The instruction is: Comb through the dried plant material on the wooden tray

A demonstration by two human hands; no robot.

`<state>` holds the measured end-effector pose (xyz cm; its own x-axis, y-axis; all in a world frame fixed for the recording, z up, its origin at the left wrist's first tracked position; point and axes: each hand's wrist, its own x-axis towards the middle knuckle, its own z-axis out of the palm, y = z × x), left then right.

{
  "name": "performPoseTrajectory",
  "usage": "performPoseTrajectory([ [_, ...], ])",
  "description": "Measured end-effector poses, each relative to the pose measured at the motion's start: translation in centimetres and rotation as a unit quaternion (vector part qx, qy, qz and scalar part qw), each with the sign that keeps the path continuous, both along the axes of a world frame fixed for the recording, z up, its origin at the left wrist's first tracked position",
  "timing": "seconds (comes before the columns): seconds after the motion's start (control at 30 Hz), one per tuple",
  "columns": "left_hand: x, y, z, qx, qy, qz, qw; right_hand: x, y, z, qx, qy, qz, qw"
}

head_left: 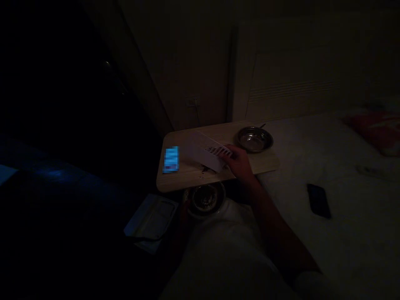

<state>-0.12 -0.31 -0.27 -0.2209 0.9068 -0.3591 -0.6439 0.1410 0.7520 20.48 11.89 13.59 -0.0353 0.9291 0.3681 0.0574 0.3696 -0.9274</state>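
In dim light, my right hand [238, 161] is closed on the edge of a white panel-like piece [203, 156] with a row of slots along one side. It is tilted over the small wooden table [168, 181]. Small dark bits [204, 169] lie on the tabletop by its lower edge. Below the table's front edge is a metal bowl [204, 199] with something dark inside. At that bowl's left rim, my left hand [186, 210] is closed around the side, mostly lost in shadow.
A second metal bowl [254, 139] with a utensil handle stands at the table's right end. A lit screen [171, 159] lies at the left. A dark phone [318, 201] rests on the bed [290, 166]. Left of the lower bowl is a pale box-like object [151, 221].
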Motion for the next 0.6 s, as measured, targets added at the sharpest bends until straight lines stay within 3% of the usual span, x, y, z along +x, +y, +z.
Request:
performPoseTrajectory([
  [0.13, 0.3, -0.2, 0.6, -0.005, -0.03, -0.003, 1.0, 1.9, -1.4, -2.9, -0.068, 0.078, -0.077, 0.992],
  [0.23, 0.4, -0.3, 0.9, -0.024, -0.043, -0.002, 0.999, 2.3, -1.9, -4.1, -0.088, 0.106, -0.116, 0.984],
  [0.37, 0.3, 0.0, 0.6, -0.056, -0.044, 0.009, 0.997, 2.1, -2.2, -4.6, -0.089, 0.138, -0.161, 0.973],
  [0.5, -0.1, 0.1, -0.4, -0.03, -0.037, 0.022, 0.999, 2.1, -2.2, -4.9, -0.104, 0.165, -0.187, 0.963],
  [0.6, -0.3, 0.0, -1.2, -0.031, -0.039, -0.005, 0.999, 2.5, -2.5, -5.1, -0.125, 0.152, -0.199, 0.96],
])
